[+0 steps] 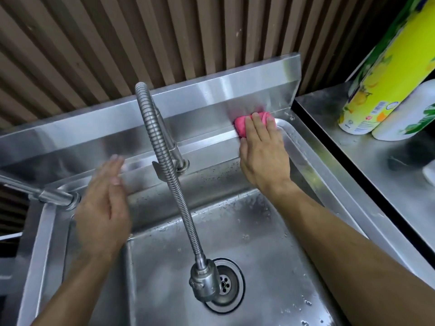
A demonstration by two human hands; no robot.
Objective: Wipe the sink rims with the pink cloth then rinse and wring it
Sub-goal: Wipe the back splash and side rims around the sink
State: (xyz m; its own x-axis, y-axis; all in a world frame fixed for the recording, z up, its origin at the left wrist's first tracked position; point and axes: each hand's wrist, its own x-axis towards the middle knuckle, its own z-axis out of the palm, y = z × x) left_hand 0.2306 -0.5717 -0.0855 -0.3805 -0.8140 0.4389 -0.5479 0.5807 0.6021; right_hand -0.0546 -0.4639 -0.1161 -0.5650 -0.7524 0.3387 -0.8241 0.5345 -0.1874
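Observation:
My right hand (pixel 261 156) presses a bunched pink cloth (pixel 241 124) against the back rim of the steel sink (pixel 207 141), near its far right corner. Fingers cover most of the cloth. My left hand (pixel 103 203) hovers flat and blurred over the sink's left side, fingers straight and holding nothing. The basin is wet, with the drain (pixel 227 284) at its bottom.
A flexible metal faucet hose (pixel 164 161) arches between my hands and ends in a nozzle (pixel 203 280) over the drain. A second tap (pixel 54 196) sticks out at left. On the steel counter at right lie a yellow roll (pixel 386 74) and a white bottle (pixel 404 116).

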